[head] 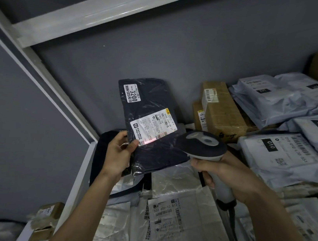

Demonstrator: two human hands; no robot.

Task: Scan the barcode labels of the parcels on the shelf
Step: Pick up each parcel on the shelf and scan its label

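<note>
A: Two hands busy. Right hand (225,170) grips the scanner (202,145), left hand (120,151) pinches the dark parcel (154,120) upright, its fingers curled on the edge.

B: Beam?

A: Red line on the label (153,127), low corner. Scan underway, I'd judge.

B: Left?

A: Plenty, probably: white bags (185,209) near, boxes (222,110) and grey bags (283,96) farther back on the shelf (80,171).

free: bare wall gap above dark bag (150,119) | blocked: boxes (222,110), stacked mailers (283,96) right | shelf beam (98,13) overhead
</note>
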